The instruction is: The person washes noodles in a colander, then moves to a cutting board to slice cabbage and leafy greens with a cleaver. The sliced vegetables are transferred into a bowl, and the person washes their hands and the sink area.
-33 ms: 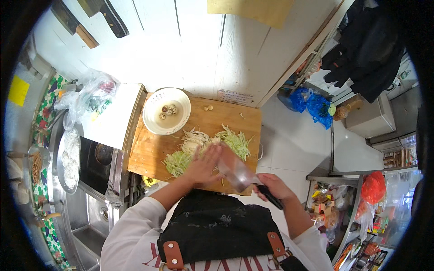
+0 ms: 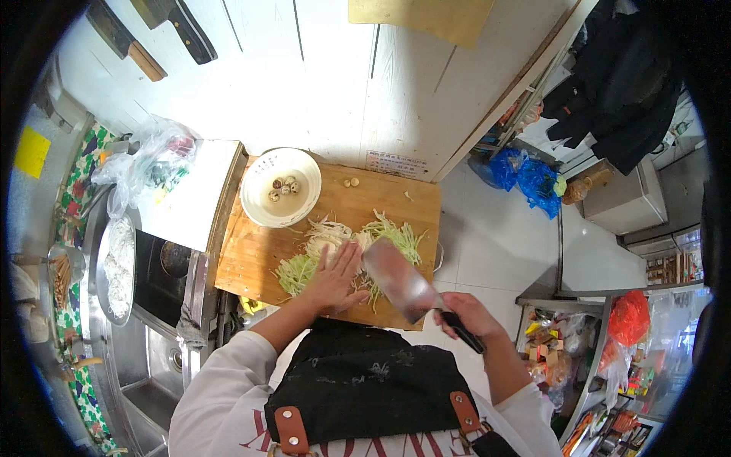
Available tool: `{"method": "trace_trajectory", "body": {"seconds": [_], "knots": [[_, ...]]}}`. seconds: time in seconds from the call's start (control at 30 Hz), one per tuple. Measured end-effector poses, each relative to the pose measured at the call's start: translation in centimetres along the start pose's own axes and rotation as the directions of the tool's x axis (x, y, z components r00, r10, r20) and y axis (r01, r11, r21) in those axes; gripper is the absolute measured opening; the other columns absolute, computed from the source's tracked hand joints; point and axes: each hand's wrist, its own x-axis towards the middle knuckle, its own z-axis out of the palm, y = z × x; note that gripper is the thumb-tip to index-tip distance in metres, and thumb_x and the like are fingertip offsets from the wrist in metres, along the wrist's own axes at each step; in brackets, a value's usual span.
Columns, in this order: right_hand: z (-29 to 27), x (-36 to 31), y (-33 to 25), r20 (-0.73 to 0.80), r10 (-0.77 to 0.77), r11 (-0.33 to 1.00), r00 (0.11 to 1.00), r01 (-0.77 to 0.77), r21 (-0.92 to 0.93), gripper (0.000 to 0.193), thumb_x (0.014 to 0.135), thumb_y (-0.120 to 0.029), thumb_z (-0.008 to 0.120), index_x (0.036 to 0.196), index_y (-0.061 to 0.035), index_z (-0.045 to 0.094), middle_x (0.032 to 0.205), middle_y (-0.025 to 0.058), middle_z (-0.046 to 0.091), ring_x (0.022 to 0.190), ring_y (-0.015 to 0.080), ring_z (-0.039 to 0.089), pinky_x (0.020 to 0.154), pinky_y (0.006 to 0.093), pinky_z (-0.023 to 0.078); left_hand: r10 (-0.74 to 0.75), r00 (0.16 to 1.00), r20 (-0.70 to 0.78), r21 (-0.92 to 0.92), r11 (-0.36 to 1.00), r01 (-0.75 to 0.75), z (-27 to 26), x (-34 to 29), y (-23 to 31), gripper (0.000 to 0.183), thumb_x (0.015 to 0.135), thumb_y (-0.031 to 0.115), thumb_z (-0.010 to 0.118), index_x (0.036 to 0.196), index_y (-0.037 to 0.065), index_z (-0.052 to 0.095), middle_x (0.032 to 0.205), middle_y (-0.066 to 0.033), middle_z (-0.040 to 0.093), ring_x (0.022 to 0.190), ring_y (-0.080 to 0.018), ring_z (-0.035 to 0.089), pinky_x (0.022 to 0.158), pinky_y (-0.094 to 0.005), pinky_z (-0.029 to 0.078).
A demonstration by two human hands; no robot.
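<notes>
My right hand (image 2: 468,316) is wrapped round the black handle of a cleaver (image 2: 397,279). Its broad blade slants up and left over the right half of a wooden cutting board (image 2: 251,255). Fingers outstretched, my left hand (image 2: 336,280) lies over shredded cabbage (image 2: 293,274), just left of the blade. More pale green shreds (image 2: 403,238) are heaped beyond the cleaver. Part of the pile is hidden under my left hand and the blade. A white bowl (image 2: 259,206) holding several speckled quail eggs (image 2: 289,185) sits at the board's far left corner.
Two small pale round pieces (image 2: 350,183) lie near the board's back edge. Knives (image 2: 126,46) hang on the white wall. To the left are a pan of white noodle-like strands (image 2: 118,266) and a metal sink (image 2: 152,404). Stocked shelves (image 2: 548,350) stand at right.
My left hand has drawn slightly left, away from the blade, with its fingers more spread. The cleaver and my right hand have shifted a little to the right.
</notes>
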Motion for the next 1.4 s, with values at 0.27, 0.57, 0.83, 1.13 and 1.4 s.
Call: {"method": "trace_trajectory", "body": {"seconds": [0.27,0.57,0.83,1.13,1.4], "knots": [[-7.3,8.4,1.6,-0.011,-0.813,0.069,0.582,0.077,-0.995,0.039,0.084,-0.019,0.063,0.121,-0.0113,0.058,0.09,0.0069,0.065,0.071,0.0228,0.063,0.063,0.0326,0.051,-0.139,0.979,-0.146,-0.462,0.885,0.057,1.8,-0.7,-0.1,0.022,0.084,0.02,0.06,0.101,0.006,0.062,0.095,-0.0128,0.061,0.087,-0.0309,0.058,0.076,-0.0399,0.047],[-7.0,16.2,2.2,-0.085,-0.609,0.083,0.789,-0.043,-0.996,0.039,0.086,-0.027,0.059,0.125,-0.024,0.055,0.108,0.0076,0.055,0.098,0.0287,0.056,0.081,0.0419,0.048,-0.703,0.597,0.386,-0.921,-0.333,0.204,1.7,-0.2,-9.0,0.034,0.091,0.04,0.054,0.076,0.009,0.05,0.063,-0.0009,0.046,0.053,-0.0104,0.042,0.049,-0.0271,0.037],[-6.6,11.4,4.5,-0.208,-0.732,0.196,0.649,-0.092,-0.976,0.028,0.093,-0.019,0.049,0.115,-0.0033,0.058,0.104,0.0153,0.051,0.096,0.0314,0.054,0.083,0.0393,0.046,-0.758,0.525,0.386,-0.922,-0.307,0.235,2.2,1.3,-17.3,0.032,0.09,0.033,0.049,0.076,0.004,0.053,0.061,-0.0027,0.046,0.051,-0.0124,0.043,0.044,-0.0281,0.034],[-7.4,1.5,13.0,-0.656,-0.57,0.49,0.495,-0.436,-0.755,0.023,0.092,-0.015,0.05,0.108,-0.0012,0.059,0.105,0.0177,0.052,0.088,0.0327,0.056,0.074,0.0416,0.048,-0.705,0.621,0.343,-0.932,-0.339,0.129,-6.0,-3.0,-17.6,0.029,0.089,0.026,0.043,0.074,0.004,0.054,0.062,-0.0041,0.049,0.052,-0.0128,0.044,0.046,-0.028,0.036],[-4.8,-5.4,25.1,-0.895,-0.217,0.5,0.39,-0.743,-0.445,0.019,0.088,-0.016,0.048,0.09,-0.0046,0.063,0.088,0.0178,0.06,0.081,0.0304,0.058,0.068,0.0422,0.045,-0.772,0.562,0.297,-0.949,-0.304,0.084,-11.6,-11.7,-23.2,0.015,0.09,0.023,0.051,0.086,0.009,0.055,0.074,-0.002,0.053,0.063,-0.0123,0.047,0.056,-0.0264,0.041]]}}
